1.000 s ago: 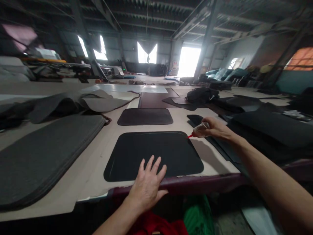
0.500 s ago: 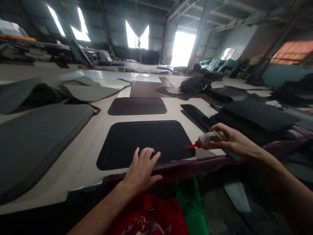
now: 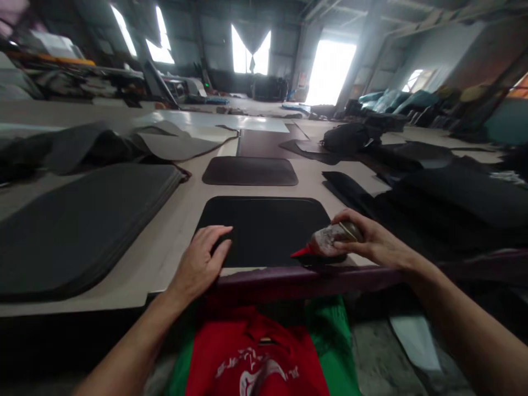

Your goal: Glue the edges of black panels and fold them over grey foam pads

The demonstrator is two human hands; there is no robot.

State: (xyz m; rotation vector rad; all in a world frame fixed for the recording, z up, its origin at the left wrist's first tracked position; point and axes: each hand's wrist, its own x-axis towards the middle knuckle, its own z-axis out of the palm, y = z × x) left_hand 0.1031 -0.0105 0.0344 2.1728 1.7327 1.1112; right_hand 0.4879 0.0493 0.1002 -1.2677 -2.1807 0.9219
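Observation:
A black rounded panel (image 3: 264, 231) lies flat at the table's near edge, a thin pale line along its far edge. My right hand (image 3: 367, 236) grips a glue bottle (image 3: 330, 239), tilted with its red nozzle pointing left, low over the panel's near right part. Whether the nozzle tip touches the panel I cannot tell. On the panel's near left corner rests my left hand (image 3: 202, 256), thumb and forefinger apart and nothing visible in it; its other fingers are partly hidden. Just beyond lies a smaller dark brown rounded panel (image 3: 249, 171).
A thick stack of dark grey sheets (image 3: 91, 220) fills the table's left side. To the right are black sheets (image 3: 466, 203) in piles and narrow black pieces (image 3: 346, 190). Dark red material (image 3: 280, 279) hangs over the table's front edge.
My right hand has brought the bottle down from the panel's far right corner, then leftward along its near edge. My left hand has shifted from the near middle to the near left corner.

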